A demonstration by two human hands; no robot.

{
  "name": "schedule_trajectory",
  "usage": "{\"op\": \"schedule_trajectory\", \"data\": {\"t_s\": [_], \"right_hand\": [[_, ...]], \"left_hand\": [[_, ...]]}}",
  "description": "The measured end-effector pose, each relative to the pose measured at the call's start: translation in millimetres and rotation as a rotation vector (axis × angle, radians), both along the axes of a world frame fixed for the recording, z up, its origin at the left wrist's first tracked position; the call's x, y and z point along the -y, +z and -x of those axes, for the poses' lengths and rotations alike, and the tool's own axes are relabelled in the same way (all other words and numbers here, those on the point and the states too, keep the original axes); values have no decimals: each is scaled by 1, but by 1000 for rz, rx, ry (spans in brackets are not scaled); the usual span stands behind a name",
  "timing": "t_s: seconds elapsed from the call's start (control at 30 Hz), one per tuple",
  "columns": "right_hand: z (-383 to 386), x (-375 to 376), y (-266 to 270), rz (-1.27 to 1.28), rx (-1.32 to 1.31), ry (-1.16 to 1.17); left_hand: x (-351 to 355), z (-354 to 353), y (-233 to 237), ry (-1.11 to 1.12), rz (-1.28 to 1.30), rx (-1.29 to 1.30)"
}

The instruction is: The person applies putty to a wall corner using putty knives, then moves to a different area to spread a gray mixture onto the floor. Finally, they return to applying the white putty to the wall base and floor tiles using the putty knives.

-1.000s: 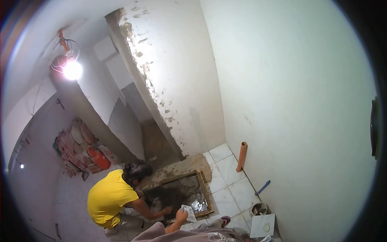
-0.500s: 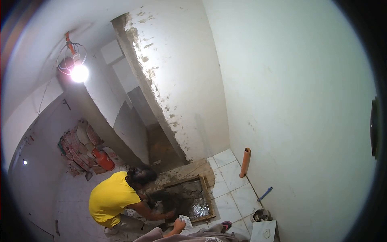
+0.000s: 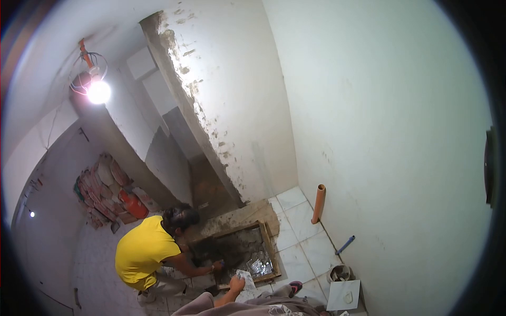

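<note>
At the bottom centre, my left hand (image 3: 237,284) is closed on a pale, crumpled-looking white piece (image 3: 246,279), whose material is unclear. It is beside the near edge of a wooden frame (image 3: 273,253) set in the floor, with wet, dark grey material and a shiny patch (image 3: 261,265) inside. My right hand does not show. A co-worker in a yellow top (image 3: 145,253) crouches at the left of the frame, one hand (image 3: 217,265) low over its inside.
An orange pipe (image 3: 319,204) and a blue pipe (image 3: 346,245) stand by the right wall. A bucket (image 3: 340,273) and a white tile (image 3: 342,296) are at lower right. Stacked bags (image 3: 103,184) and a red cylinder (image 3: 134,204) lie beyond the co-worker. A lit bulb (image 3: 99,92) hangs upper left.
The view has shifted slightly. My left hand and the white piece appear a little higher and further right. The co-worker's hand has moved slightly left and up in the view.
</note>
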State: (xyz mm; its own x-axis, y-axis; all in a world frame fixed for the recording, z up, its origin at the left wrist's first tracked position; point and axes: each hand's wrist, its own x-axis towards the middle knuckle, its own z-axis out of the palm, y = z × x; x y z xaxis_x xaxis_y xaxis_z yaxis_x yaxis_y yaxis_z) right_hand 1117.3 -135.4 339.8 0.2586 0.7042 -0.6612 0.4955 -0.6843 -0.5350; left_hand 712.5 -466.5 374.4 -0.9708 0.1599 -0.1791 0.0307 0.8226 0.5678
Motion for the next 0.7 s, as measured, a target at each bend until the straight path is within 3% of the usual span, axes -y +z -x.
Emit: {"op": "schedule_trajectory", "data": {"t_s": [0.13,0.23,0.37,0.5,0.7], "right_hand": [[-22,17,-13,11,5,-20],[-47,32,-22,6,-5,-45],[-79,56,-30,9,-11,-75],[-100,73,-35,21,-18,-84],[-119,85,-43,-15,-62,-8]], "left_hand": [[-4,1,9,14,-27,16],[11,-1,-19,18,39,19],[24,-11,-21,30,-40,31],[18,-19,13,-23,-13,29],[19,-11,-2,-34,-30,29]]}}
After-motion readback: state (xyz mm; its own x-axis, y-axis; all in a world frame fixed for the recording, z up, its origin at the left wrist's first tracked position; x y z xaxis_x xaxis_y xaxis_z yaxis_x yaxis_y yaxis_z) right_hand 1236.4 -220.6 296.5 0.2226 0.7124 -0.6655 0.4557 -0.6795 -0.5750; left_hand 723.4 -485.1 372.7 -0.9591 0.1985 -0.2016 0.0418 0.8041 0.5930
